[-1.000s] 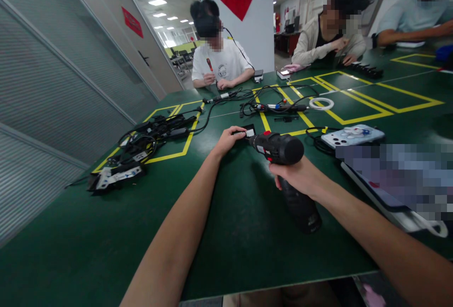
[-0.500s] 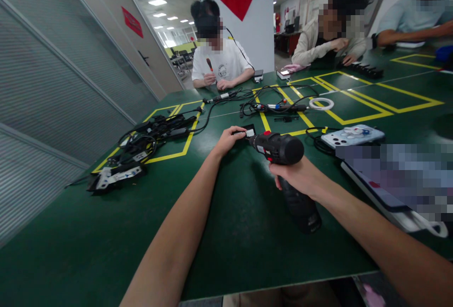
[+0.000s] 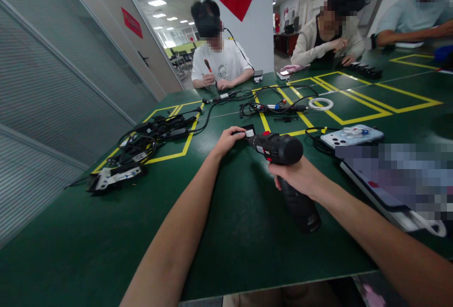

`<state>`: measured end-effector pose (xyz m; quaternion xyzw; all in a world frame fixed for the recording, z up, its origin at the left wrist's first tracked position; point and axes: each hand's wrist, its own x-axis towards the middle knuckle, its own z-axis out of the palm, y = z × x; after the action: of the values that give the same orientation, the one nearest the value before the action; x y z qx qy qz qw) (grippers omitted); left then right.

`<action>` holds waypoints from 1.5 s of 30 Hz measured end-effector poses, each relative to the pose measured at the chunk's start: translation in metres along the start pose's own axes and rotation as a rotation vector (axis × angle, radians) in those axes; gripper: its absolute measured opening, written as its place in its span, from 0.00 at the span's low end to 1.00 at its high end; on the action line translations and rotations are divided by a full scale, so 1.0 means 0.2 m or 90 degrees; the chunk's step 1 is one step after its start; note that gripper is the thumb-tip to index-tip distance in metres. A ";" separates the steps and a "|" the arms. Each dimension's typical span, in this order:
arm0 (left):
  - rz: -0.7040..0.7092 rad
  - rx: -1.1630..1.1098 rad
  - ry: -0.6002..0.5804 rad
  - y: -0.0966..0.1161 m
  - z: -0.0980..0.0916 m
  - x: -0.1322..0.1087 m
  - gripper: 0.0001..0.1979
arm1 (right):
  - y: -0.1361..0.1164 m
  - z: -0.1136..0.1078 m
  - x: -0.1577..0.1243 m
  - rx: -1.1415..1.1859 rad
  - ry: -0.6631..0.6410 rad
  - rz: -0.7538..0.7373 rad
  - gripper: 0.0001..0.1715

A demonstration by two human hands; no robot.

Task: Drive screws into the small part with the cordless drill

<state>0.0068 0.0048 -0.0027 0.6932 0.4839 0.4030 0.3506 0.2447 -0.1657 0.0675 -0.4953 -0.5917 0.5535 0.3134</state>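
My right hand [image 3: 297, 177] is wrapped round the grip of a black cordless screwdriver [image 3: 279, 149] with red trim. Its tip points left at a small black part [image 3: 247, 131] with a white label, lying on the green table [image 3: 226, 231]. My left hand [image 3: 229, 139] is closed on that part and pins it to the table. The screwdriver's battery base [image 3: 303, 212] rests near the table surface.
A heap of black cables and adapters [image 3: 141, 144] lies at the left. More cables and tools [image 3: 276, 104], a white tape ring [image 3: 321, 104] and a phone [image 3: 354, 135] lie beyond. Three other people sit across the table. Yellow lines mark the tabletop.
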 end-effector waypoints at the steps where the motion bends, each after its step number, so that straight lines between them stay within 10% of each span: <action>1: -0.001 0.002 0.001 0.00 0.00 0.00 0.16 | 0.00 0.00 0.00 -0.001 -0.001 0.000 0.03; 45: 0.005 -0.003 0.003 -0.01 0.00 0.00 0.16 | -0.01 0.00 0.00 -0.014 -0.001 0.003 0.04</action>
<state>0.0058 0.0053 -0.0041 0.6932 0.4813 0.4071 0.3494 0.2444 -0.1657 0.0696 -0.4996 -0.5970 0.5481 0.3059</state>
